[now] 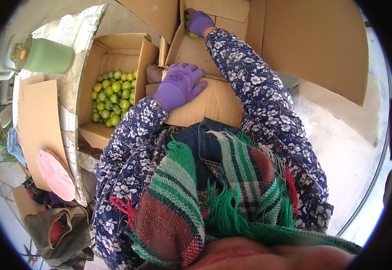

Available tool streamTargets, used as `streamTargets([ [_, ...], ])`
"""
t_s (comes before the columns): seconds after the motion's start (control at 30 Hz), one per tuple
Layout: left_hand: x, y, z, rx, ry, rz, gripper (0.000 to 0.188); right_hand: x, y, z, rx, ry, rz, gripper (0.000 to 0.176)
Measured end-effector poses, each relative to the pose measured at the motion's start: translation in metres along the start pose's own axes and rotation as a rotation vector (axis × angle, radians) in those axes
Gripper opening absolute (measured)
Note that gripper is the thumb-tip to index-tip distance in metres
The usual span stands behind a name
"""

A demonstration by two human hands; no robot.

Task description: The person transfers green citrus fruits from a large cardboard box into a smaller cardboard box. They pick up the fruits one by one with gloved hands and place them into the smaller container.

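Note:
My left hand (181, 84), in a purple coated glove that bears writing, rests on the near flap (204, 104) of an open cardboard box. Its thumb stands apart from the fingers and it holds nothing. My right hand (200, 23), gloved the same way, reaches into the far left corner of that box (199, 54). Green round fruits (192, 35) show beside and under its fingers; whether it grips any is hidden. To the left, a smaller open carton (110, 55) contains many small green and yellowish round fruits (113, 98), which look like unripe tomatoes.
Wide box flaps (314, 44) spread to the right. At left are a green jug (49, 55) with a handle, a cardboard sheet (39, 128), a pink oval pad (57, 174) and a blue face mask (15, 145). A dark bag (59, 233) lies lower left.

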State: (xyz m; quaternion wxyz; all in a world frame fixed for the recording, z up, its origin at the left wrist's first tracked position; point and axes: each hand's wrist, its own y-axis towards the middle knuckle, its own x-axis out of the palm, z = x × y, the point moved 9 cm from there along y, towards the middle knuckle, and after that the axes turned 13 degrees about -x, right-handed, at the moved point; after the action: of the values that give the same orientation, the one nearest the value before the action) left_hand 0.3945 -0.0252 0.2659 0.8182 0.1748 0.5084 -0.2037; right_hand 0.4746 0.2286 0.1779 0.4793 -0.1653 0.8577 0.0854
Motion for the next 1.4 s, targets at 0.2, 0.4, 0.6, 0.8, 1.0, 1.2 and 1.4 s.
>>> streamTargets([
  [0.2,0.001,0.002,0.001,-0.026,0.014,-0.041,0.033,-0.003,-0.009,-0.009,0.046,-0.129,0.006,0.063],
  [0.4,-0.001,0.003,0.001,-0.030,0.016,-0.054,0.034,-0.007,-0.013,-0.010,0.080,-0.084,0.071,0.064],
  [0.6,0.001,0.002,-0.007,-0.055,0.022,-0.055,0.034,-0.016,-0.029,-0.015,-0.079,-0.166,-0.038,0.059],
  [0.8,0.003,0.004,-0.005,-0.043,0.012,-0.056,0.033,0.010,-0.010,-0.010,-0.136,-0.225,0.116,0.048],
  [1.0,0.004,0.001,-0.009,-0.052,0.028,-0.044,0.034,0.010,-0.018,-0.015,-0.071,-0.205,0.015,0.055],
  [1.2,0.004,0.002,-0.012,-0.057,0.021,-0.058,0.037,0.009,-0.027,0.004,-0.049,-0.156,-0.111,0.058],
  [1.4,0.004,0.000,-0.011,-0.078,-0.005,-0.049,0.040,0.013,-0.109,-0.047,-0.310,-0.213,-0.335,0.050],
])
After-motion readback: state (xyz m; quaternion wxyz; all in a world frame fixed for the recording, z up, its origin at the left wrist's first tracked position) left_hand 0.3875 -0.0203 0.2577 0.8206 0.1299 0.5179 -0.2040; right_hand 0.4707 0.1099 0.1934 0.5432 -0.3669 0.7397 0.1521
